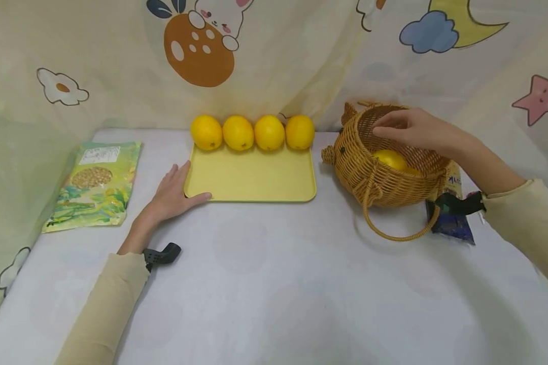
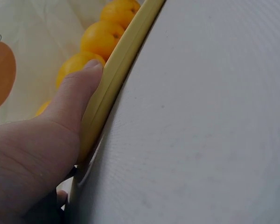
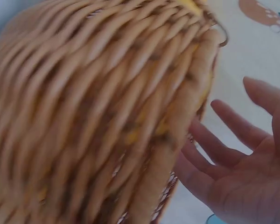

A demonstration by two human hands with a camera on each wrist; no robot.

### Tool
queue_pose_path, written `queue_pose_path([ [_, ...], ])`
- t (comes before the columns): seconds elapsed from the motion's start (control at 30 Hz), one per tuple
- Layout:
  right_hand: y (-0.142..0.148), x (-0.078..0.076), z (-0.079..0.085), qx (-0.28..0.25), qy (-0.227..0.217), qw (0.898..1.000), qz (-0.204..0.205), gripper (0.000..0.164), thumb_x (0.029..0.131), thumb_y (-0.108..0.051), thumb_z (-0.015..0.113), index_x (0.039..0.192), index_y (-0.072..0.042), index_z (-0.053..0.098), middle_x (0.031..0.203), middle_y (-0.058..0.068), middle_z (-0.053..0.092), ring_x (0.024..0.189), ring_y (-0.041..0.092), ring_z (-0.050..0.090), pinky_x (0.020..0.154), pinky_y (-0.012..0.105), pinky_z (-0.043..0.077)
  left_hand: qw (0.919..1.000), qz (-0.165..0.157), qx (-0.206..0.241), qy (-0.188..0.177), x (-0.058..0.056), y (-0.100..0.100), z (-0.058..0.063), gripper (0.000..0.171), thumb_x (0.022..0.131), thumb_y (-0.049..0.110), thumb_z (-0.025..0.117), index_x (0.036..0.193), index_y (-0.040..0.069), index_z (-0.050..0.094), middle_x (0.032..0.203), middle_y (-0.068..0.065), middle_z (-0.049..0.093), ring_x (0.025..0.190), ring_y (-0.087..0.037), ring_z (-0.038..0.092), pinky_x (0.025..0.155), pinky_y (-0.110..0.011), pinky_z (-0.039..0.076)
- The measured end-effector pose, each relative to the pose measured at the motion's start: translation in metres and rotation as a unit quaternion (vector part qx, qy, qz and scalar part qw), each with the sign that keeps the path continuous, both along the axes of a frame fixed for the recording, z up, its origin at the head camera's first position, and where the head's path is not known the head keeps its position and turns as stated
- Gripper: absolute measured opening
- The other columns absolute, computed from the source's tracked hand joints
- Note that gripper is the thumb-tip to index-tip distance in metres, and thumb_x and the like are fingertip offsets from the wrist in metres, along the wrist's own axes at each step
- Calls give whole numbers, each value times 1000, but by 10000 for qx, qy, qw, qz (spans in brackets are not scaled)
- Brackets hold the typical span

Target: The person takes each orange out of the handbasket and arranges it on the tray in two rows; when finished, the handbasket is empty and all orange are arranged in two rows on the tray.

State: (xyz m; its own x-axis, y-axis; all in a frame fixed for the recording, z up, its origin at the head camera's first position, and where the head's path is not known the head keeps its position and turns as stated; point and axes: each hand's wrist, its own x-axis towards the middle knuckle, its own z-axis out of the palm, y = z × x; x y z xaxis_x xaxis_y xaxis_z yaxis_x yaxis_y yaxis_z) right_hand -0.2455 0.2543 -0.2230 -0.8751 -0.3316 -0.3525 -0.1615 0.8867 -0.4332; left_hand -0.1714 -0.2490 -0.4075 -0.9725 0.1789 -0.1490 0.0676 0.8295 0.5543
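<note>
My left hand (image 1: 171, 195) rests at the left edge of a yellow tray (image 1: 255, 177), its thumb along the near left corner. A row of several yellow oranges (image 1: 238, 133) lies along the tray's far side; in the left wrist view more oranges (image 2: 101, 39) show past the rim. Over the mouth of a pig-shaped wicker basket (image 1: 361, 162) hovers my right hand (image 1: 411, 129), fingers loosely bent with nothing between them. Inside the basket sits yellow fruit (image 1: 391, 159), partly hidden by the wall. The right wrist view has the hand (image 3: 238, 158) beside the basket rim (image 3: 177, 126).
A green and yellow packet (image 1: 93, 185) lies flat at the left. Behind the basket, on the right, is a dark blue packet (image 1: 454, 228), partly covered. The basket's handle (image 1: 399, 238) hangs toward the front. A printed cloth (image 1: 278, 61) closes off the back.
</note>
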Motion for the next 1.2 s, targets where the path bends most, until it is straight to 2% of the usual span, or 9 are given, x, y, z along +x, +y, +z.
queue_pose_path([
  [0.1, 9, 1, -3, 148, -294, 9994, -56, 69, 97, -57, 43, 148, -12, 38, 151, 22, 37, 133, 44, 38, 104, 67, 33, 10000, 17, -9, 15, 0, 0, 1, 111, 85, 61, 61, 156, 6, -4, 163, -20, 4, 151, -40, -7, 120, -60, -1],
  [0.23, 18, 2, -5, 227, -693, 9973, 110, 68, 98, -55, 41, 150, -13, 33, 153, 22, 34, 135, 45, 37, 103, 67, 35, 10000, 6, 6, 13, 1, 0, 2, 111, 85, 62, 61, 156, 7, -5, 164, -20, 4, 151, -40, -7, 121, -60, -1],
  [0.4, 24, -2, -6, 54, -1364, 9897, 431, 68, 101, -51, 39, 153, -11, 24, 156, 23, 25, 139, 48, 31, 100, 60, 45, 10000, 13, 5, 42, 0, -1, 2, 111, 86, 61, 61, 156, 7, -5, 164, -19, 3, 151, -41, -8, 120, -61, -1],
  [0.57, 26, -5, -12, -184, -1879, 9807, 510, 67, 102, -47, 39, 154, -10, 20, 159, 25, 15, 141, 52, 24, 96, 55, 51, 10000, 24, -7, 52, -1, -1, 0, 112, 85, 63, 61, 156, 7, -6, 164, -19, 3, 151, -40, -8, 120, -61, -1],
  [0.77, 28, -7, -15, -353, -2376, 9692, 550, 69, 102, -44, 40, 156, -10, 14, 161, 26, 5, 142, 56, 14, 100, 63, 45, 10000, 59, -40, 42, -1, 0, -3, 113, 83, 64, 62, 156, 8, -4, 164, -19, 4, 151, -39, -7, 120, -61, -1],
  [1.0, 32, -18, -13, -456, -3059, 9489, 622, 70, 104, -41, 38, 157, -9, 6, 161, 25, -1, 145, 53, 12, 106, 60, 42, 10000, 37, -65, -8, -1, 0, -1, 112, 84, 64, 61, 156, 8, -5, 164, -19, 2, 151, -40, -8, 120, -62, -1],
  [1.2, 30, -33, -8, -94, -3481, 9340, 799, 70, 104, -39, 40, 157, -11, 5, 161, 25, -9, 145, 55, 0, 99, 58, 48, 10000, 47, -77, -30, 0, 1, 0, 112, 85, 64, 60, 156, 9, -6, 164, -19, 2, 151, -39, -8, 120, -62, -1],
])
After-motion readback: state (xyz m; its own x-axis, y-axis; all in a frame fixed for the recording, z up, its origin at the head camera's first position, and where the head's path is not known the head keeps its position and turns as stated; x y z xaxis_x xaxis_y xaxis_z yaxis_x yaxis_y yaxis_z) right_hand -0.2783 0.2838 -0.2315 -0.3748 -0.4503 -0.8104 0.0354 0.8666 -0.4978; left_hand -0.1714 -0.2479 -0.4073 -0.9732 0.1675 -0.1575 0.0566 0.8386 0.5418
